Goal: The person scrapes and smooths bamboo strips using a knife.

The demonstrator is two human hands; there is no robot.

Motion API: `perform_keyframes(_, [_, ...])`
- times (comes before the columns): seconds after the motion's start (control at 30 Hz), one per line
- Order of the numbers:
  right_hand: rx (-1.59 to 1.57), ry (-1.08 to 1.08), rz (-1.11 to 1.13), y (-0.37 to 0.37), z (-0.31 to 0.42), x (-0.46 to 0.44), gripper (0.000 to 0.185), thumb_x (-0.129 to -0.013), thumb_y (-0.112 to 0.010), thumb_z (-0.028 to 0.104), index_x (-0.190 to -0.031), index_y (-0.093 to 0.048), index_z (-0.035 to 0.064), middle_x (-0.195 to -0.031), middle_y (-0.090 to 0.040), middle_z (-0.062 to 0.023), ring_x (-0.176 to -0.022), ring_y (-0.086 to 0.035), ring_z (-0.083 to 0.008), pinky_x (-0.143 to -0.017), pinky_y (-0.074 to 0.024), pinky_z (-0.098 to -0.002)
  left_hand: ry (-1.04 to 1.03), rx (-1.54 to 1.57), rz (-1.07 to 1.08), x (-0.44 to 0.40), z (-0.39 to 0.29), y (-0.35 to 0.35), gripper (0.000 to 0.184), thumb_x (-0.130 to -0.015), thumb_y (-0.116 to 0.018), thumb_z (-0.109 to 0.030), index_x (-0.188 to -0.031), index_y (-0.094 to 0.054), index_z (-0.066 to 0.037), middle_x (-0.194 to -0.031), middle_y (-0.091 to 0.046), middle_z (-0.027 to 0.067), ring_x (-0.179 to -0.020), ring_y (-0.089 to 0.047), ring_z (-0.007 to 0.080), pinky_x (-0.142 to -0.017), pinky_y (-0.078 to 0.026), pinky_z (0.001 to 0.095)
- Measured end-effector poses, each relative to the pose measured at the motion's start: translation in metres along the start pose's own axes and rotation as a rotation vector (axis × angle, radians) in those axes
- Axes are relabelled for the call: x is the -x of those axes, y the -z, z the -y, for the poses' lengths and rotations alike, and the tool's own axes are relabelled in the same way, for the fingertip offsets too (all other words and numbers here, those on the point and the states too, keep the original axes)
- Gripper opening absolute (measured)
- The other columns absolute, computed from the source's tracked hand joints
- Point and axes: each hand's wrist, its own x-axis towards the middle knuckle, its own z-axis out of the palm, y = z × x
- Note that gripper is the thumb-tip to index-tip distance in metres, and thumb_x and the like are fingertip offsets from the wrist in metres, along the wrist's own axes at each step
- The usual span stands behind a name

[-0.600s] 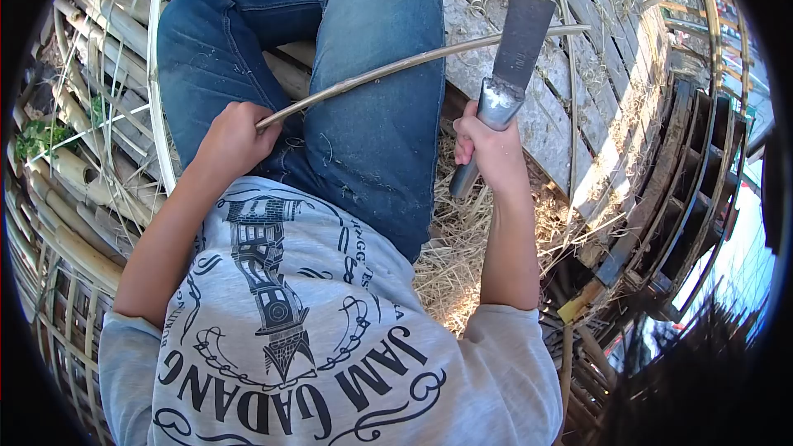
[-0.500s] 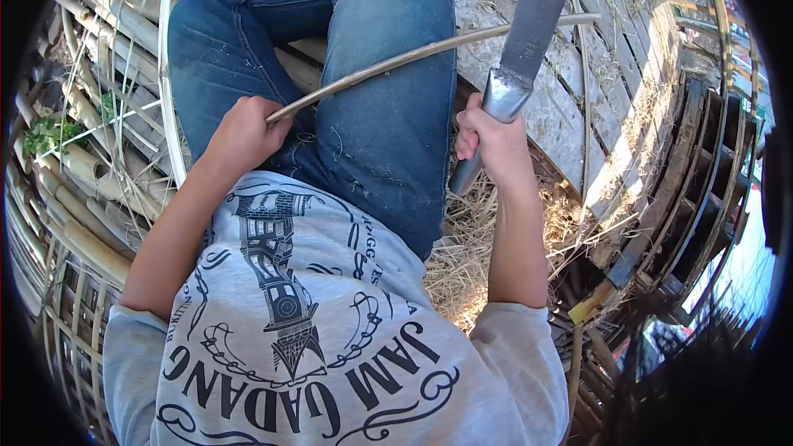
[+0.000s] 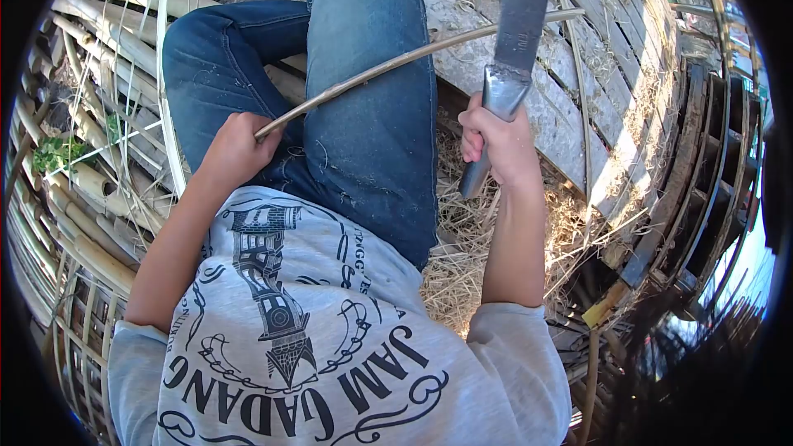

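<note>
My left hand [image 3: 238, 149] is closed round the near end of a thin bamboo stick [image 3: 363, 77], close to my lap. The stick slants up to the right across my raised thigh, and its far part passes behind a metal blade. In my right hand [image 3: 501, 139] is a machete [image 3: 521, 21] with a broad, blunt-ended flat blade and a tubular metal handle. Its blade points up and away from me, crossing in front of the stick. Whether blade and stick touch I cannot tell.
Wooden planks [image 3: 570, 99] lie ahead on the right, with straw shavings [image 3: 462, 272] beside my leg. Bamboo poles [image 3: 99, 256] are piled on the left, near a small green plant [image 3: 56, 154]. A stacked slatted wooden structure [image 3: 702, 173] stands at the right.
The machete has turned slightly more upright. Both hands keep their grips, and the stick has shifted a little left in view along with my legs.
</note>
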Motion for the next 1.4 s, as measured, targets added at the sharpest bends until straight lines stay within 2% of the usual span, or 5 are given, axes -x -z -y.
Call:
perform_keyframes(0.23, [0.462, 0.015, 0.186, -0.005, -0.012, -0.001, 0.014, -0.076, -0.056, 0.003, -0.068, -0.046, 0.0078, -0.049, -0.042, -0.0011, -0.038, -0.039, -0.0111, -0.041, -0.0367, -0.0275, -0.138, 0.040, -0.043, -0.002, 0.005, -0.003, 0.023, -0.087, -0.062, -0.013, -0.077, -0.064, 0.007, -0.061, -0.053, 0.0262, -0.050, -0.052, 0.0362, -0.052, -0.041, 0.0422])
perform_keyframes(0.33, [-0.111, -0.012, -0.143, 0.002, 0.003, -0.004, 0.014, -0.077, -0.056, 0.003, -0.068, -0.046, 0.0069, -0.049, -0.041, -0.0020, -0.038, -0.039, -0.0116, -0.042, -0.0368, -0.0281, -0.128, 0.062, -0.062, 0.002, 0.012, -0.007, 0.021, -0.087, -0.062, -0.013, -0.079, -0.065, 0.007, -0.062, -0.054, 0.0264, -0.051, -0.053, 0.0363, -0.053, -0.042, 0.0416])
perform_keyframes(0.83, [0.270, -0.023, -0.069, 0.016, 0.010, 0.001, 0.011, -0.076, -0.057, 0.000, -0.072, -0.048, 0.0053, -0.051, -0.045, -0.0020, -0.041, -0.043, -0.0112, -0.043, -0.0385, -0.0276, -0.001, -0.007, 0.059, -0.002, -0.001, 0.004, 0.017, -0.080, -0.063, -0.014, -0.081, -0.070, 0.002, -0.068, -0.061, 0.0237, -0.065, -0.061, 0.0405, -0.063, -0.050, 0.0429])
perform_keyframes(1.13, [-0.118, -0.040, -0.101, 0.024, 0.015, 0.005, 0.011, -0.076, -0.059, 0.001, -0.071, -0.049, 0.0031, -0.053, -0.049, -0.0027, -0.041, -0.046, -0.0106, -0.041, -0.0385, -0.0267, -0.062, 0.051, 0.019, -0.001, 0.002, 0.000, 0.018, -0.081, -0.063, -0.013, -0.083, -0.069, 0.004, -0.065, -0.059, 0.0243, -0.059, -0.059, 0.0383, -0.060, -0.047, 0.0423])
perform_keyframes(1.4, [0.020, -0.041, -0.154, -0.002, 0.012, -0.003, 0.011, -0.076, -0.057, -0.001, -0.075, -0.047, 0.0050, -0.049, -0.042, -0.0016, -0.040, -0.042, -0.0121, -0.043, -0.0374, -0.0277, -0.001, 0.017, 0.034, -0.001, 0.006, -0.001, 0.017, -0.079, -0.066, -0.015, -0.079, -0.071, 0.001, -0.069, -0.062, 0.0233, -0.066, -0.063, 0.0398, -0.064, -0.051, 0.0440])
